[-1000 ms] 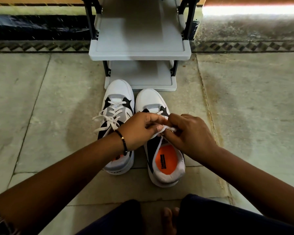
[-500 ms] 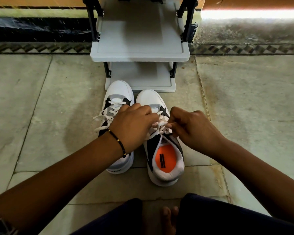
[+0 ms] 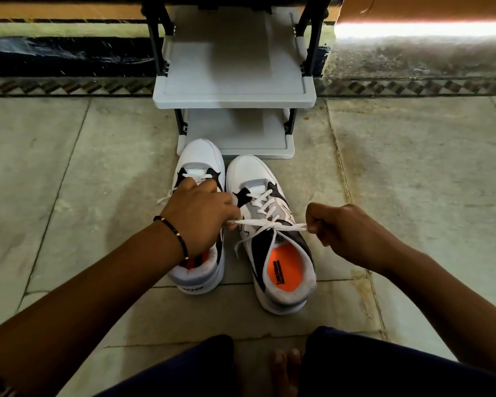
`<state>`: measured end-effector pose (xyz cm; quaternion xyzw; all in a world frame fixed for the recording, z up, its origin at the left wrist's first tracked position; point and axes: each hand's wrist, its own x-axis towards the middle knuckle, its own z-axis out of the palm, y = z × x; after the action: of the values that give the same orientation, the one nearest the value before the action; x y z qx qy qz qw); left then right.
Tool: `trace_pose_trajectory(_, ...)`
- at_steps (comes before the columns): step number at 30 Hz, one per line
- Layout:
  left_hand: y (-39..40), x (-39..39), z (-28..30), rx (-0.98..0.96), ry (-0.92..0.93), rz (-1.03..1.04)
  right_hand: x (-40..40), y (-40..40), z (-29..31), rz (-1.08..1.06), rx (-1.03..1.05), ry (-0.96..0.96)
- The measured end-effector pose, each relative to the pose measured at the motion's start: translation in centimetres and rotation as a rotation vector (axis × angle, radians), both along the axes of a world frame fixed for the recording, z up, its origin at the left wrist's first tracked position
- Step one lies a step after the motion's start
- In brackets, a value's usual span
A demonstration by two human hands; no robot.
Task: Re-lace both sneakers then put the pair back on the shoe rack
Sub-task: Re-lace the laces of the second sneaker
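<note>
Two white, grey and black sneakers stand side by side on the floor [image 3: 69,181] before the shoe rack [image 3: 235,90], the left sneaker [image 3: 196,167] half hidden under the left hand [image 3: 196,216], while both hands, the right hand [image 3: 337,227] too, pinch the taut white lace [image 3: 269,223] of the right sneaker [image 3: 269,230].

Both sneakers [image 3: 272,242] are white with black and grey panels, white laces [image 3: 265,224] and orange insoles [image 3: 287,266]. The shoe rack [image 3: 234,93] is pale grey on black posts. The bracelet [image 3: 172,234] is black-beaded.
</note>
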<state>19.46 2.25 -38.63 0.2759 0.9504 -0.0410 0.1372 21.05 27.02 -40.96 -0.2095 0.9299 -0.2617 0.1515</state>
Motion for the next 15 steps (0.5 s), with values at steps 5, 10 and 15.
trace_pose_trajectory(5,-0.4,0.6,-0.7,0.126,0.072,-0.009,-0.2,0.2,-0.4,0.011,0.038,-0.041)
trace_pose_trajectory(10,-1.9,1.1,-2.2,0.157,0.091,0.025,-0.5,0.5,-0.6,-0.04,-0.008,-0.2)
trace_pose_trajectory(15,-3.9,3.0,-3.1,0.547,0.216,0.433,0.4,0.9,-1.4,-0.141,-0.082,-0.405)
